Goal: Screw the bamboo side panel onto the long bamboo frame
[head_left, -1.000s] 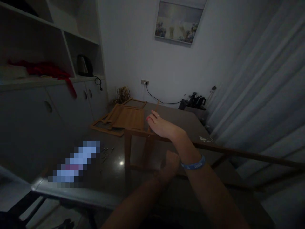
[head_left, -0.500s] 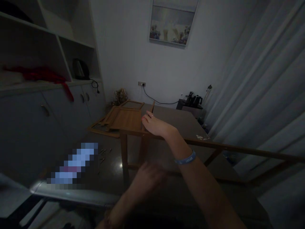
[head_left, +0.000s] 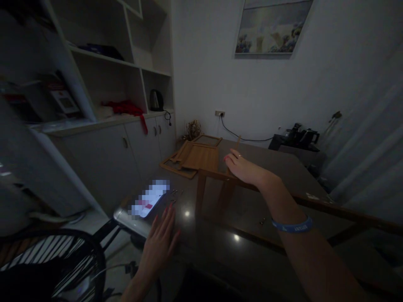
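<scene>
A bare wooden frame (head_left: 217,184) stands upright on the dark table (head_left: 252,235).

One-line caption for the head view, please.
Right hand rests on a wooden frame; left hand lies flat on the dark table beside small screws.

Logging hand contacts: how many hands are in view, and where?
2. Left hand lies flat on the dark table near the phone; right hand rests on the wooden frame.

The blue wristband (head_left: 292,225) carries white lettering, but it is too blurred to read.
</scene>
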`<action>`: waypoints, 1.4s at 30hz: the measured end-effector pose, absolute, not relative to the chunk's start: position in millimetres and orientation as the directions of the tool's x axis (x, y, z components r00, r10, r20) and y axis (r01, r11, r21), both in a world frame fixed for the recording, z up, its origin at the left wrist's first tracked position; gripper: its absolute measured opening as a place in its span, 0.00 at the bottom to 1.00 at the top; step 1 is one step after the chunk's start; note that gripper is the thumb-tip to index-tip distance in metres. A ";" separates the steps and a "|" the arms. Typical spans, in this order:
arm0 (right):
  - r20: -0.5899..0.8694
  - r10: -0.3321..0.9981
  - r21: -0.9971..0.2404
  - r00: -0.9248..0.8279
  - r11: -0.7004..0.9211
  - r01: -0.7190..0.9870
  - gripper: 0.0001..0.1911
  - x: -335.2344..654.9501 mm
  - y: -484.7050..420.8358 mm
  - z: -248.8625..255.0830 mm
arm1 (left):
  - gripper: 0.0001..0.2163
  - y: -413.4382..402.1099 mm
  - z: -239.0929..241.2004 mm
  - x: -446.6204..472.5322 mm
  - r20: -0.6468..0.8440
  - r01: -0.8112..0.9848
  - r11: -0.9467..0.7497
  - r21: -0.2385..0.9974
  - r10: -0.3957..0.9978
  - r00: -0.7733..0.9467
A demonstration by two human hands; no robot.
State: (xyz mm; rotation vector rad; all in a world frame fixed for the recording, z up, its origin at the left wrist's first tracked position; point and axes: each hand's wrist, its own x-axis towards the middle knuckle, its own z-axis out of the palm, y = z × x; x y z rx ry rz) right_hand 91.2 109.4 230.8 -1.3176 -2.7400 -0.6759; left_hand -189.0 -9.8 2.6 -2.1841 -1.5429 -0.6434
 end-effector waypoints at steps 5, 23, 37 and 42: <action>0.225 0.708 0.352 -0.669 0.582 0.733 0.23 95.1 111.7 229.3 | 0.31 5.1 -6.6 -190.6 0.492 0.961 -0.276 -0.017 0.834 0.248; 0.240 0.695 0.389 -0.678 0.571 0.723 0.24 96.3 111.9 228.0 | 0.35 65.9 -5.8 -186.5 0.394 0.965 -0.228 0.128 0.905 0.161; 0.220 0.727 0.326 -0.651 0.574 0.751 0.23 93.8 107.8 231.6 | 0.32 87.3 17.7 -175.3 0.370 0.898 -0.353 0.263 0.896 0.244; 0.190 0.721 0.403 -0.667 0.562 0.722 0.24 90.9 104.0 234.8 | 0.25 89.0 34.2 -173.2 0.441 0.818 -0.455 0.353 0.852 0.284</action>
